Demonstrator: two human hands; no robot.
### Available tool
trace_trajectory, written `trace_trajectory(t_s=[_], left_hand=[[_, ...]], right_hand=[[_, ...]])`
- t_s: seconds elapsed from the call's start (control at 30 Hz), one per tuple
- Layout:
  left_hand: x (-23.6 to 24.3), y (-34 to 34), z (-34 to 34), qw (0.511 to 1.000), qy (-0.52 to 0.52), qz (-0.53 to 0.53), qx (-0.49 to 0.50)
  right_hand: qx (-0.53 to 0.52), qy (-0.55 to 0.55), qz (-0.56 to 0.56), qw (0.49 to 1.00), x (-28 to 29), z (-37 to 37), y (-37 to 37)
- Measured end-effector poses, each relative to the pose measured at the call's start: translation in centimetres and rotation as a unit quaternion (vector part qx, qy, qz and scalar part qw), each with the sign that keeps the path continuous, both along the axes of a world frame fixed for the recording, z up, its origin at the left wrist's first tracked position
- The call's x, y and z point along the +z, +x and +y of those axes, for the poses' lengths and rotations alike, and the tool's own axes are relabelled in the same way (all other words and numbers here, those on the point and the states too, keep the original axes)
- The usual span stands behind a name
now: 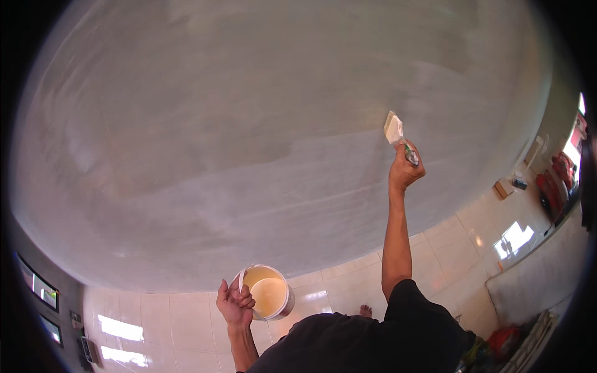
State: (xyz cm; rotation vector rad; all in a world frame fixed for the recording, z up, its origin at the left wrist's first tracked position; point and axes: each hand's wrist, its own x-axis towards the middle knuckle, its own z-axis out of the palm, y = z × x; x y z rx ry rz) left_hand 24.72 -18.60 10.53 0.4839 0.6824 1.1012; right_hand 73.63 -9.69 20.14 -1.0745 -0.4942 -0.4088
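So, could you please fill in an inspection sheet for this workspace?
Surface: grey wall, unevenly toned, with darker and lighter patches.
Job's things: flat brush at the wall, contact unclear; bucket containing pale yellowish liquid.
Clutter: small brown box and red items at right.
Hands: left hand holds the bucket, apparently by its handle; right hand grips the brush.
Cables: nothing seen.
Surroundings: glossy tiled floor with bright reflections.

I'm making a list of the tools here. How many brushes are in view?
1: the brush is in the right hand, raised in front of the grey wall. Others may be hidden in the pile at the lower right.
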Motion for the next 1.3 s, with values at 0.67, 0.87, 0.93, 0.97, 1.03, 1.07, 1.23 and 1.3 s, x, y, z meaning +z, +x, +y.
trace_trajectory(t_s=[0.67, 0.87, 0.93, 0.97, 1.03, 1.07, 1.23, 1.3], left_hand=[[3.6, 1.8, -1.9, 1.000, -0.011, 0.003, 0.013], [7.9, 3.6, -3.3, 1.000, -0.011, 0.013, 0.002], [7.6, 3.5, -2.8, 1.000, 0.002, -0.011, -0.018], [7.0, 3.4, -2.6, 0.999, 0.012, -0.014, -0.029], [6.9, 2.8, -2.9, 0.999, 0.019, -0.021, -0.034], [6.7, 2.8, -3.1, 0.999, 0.017, -0.030, -0.033], [8.0, 4.1, -2.3, 0.996, 0.017, -0.037, -0.075], [7.6, 3.4, -2.2, 0.996, 0.023, -0.044, -0.074]], right_hand=[[0.224, -0.040, -0.008, 0.974, 2.8, 0.6, 2.8], [-0.039, 0.005, 0.052, 0.998, 3.5, -7.5, 16.7], [-0.030, -0.016, 0.007, 0.999, 3.8, -8.9, 15.2], [-0.002, -0.041, 0.013, 0.999, 4.6, -9.9, 12.8], [0.113, -0.057, 0.006, 0.992, 4.9, -11.4, 6.6], [0.173, -0.066, 0.005, 0.983, 4.4, -11.9, 3.8], [0.430, -0.167, 0.010, 0.887, 2.5, -15.0, -7.6], [0.505, -0.227, -0.010, 0.833, 2.0, -14.3, -11.8]])
